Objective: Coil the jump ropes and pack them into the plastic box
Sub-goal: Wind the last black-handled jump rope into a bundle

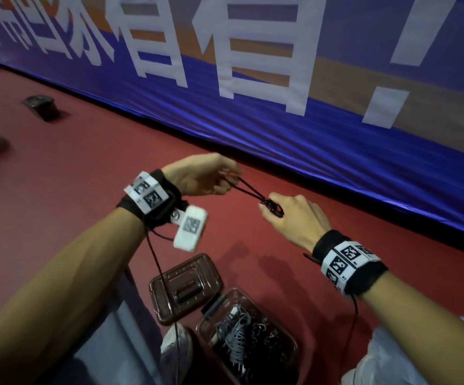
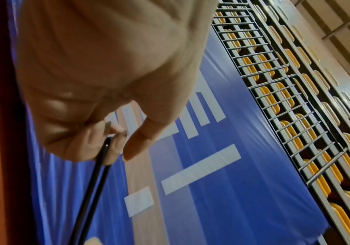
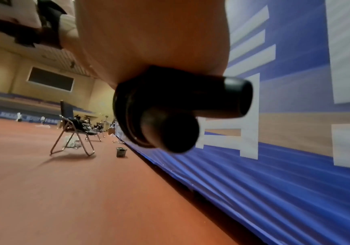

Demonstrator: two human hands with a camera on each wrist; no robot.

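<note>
left hand: your left hand (image 1: pixel 197 173) pinches a bend of the black rope (image 1: pixel 248 188) at the fingertips (image 2: pixel 115 142); two strands run out of the pinch toward the right.
right hand: your right hand (image 1: pixel 294 218) is curled round both handles (image 3: pixel 190 112) with coiled turns of rope bunched against them; the handle ends stick out past the palm.
rope: held in the air between your hands, above the red floor (image 1: pixel 72 176), near the blue banner (image 1: pixel 280 120). the span between the hands is short and looks taut.
box: the plastic box (image 1: pixel 205 333) sits open on the floor near your knees, below the hands. grey and dark ropes (image 1: pixel 241 337) lie tangled inside it.
lid: the lid (image 1: pixel 183 284) lies flat just left of the box, touching or nearly so.
progress: judging by the box, some ropes are packed already. this one looks nearly wound; only the last loop seems left to wrap or tuck.
left to do: finish the coil, lower it into the box. whether more ropes wait out of frame you cannot tell.
</note>
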